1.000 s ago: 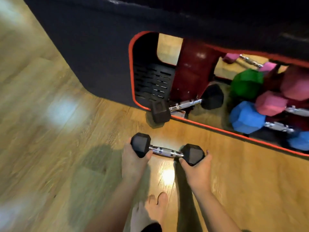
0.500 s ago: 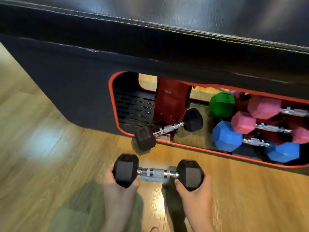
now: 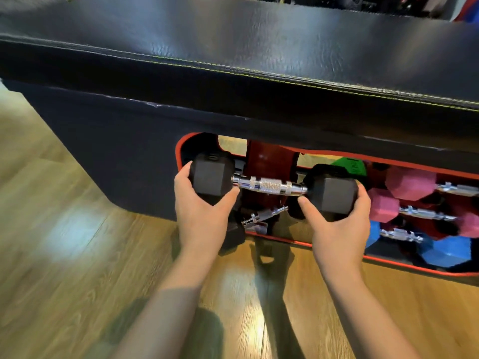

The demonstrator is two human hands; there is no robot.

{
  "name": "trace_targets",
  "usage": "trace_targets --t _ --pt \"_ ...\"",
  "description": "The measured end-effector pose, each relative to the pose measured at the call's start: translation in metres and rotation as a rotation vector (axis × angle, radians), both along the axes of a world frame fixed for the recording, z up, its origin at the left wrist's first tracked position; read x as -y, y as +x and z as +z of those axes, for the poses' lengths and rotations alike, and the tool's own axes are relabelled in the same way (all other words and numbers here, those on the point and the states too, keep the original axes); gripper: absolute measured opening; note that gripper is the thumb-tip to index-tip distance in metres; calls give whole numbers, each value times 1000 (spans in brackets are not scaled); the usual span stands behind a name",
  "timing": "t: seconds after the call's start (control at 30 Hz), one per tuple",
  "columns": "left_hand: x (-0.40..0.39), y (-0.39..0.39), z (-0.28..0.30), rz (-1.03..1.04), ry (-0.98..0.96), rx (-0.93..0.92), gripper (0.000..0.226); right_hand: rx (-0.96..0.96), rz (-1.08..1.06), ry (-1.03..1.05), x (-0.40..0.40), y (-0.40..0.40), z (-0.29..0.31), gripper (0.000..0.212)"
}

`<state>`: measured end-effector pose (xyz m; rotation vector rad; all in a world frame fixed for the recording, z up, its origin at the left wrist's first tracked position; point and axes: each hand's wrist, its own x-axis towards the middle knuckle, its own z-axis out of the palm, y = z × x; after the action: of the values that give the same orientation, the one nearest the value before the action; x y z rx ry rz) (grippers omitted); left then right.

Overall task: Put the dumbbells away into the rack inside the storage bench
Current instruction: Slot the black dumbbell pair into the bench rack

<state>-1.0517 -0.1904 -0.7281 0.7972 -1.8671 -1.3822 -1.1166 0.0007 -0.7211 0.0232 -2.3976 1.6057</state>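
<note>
Holding one black hex dumbbell (image 3: pixel 269 186) level at the red-rimmed opening (image 3: pixel 178 161) of the storage bench (image 3: pixel 233 68): our left hand (image 3: pixel 199 208) and right hand (image 3: pixel 339 224) each clamp a rubber head, chrome handle bare between. We judge it heavy, rigid, grippy. Second black dumbbell (image 3: pixel 261 216) lies just below; coloured dumbbells (image 3: pixel 409 182) crowd the right, padded top overhangs closely

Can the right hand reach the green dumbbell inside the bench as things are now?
Probably not. The right hand grips one head of the black dumbbell, and that head sits directly in front of the green dumbbell, blocking the way.
</note>
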Motion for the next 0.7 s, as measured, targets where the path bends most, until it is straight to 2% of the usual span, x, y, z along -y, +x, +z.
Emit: trace_targets --t 0.33,0.47,0.5,0.57,0.63,0.67,0.7 --pt "15 -57 -5 3 -6 64 92 -6 -96 49 17 -57 -5 99" --pt "29 -80 -9 -72 22 122 93 48 -63 42 25 -74 -10 88" --pt "32 -86 -11 -104 21 149 100 27 -64 86 28 -77 -12 82" --pt "35 -94 -13 -129 -7 252 119 -11 -103 307 35 -76 -15 78" --pt "33 -97 -14 -103 -77 315 125 33 -145 496 44 -68 -16 107" --pt "32 -96 -14 -92 -104 315 124 54 -169 514 46 -65 -16 118" --pt "31 -95 -14 -83 -112 306 122 49 -186 510 48 -65 -19 121"
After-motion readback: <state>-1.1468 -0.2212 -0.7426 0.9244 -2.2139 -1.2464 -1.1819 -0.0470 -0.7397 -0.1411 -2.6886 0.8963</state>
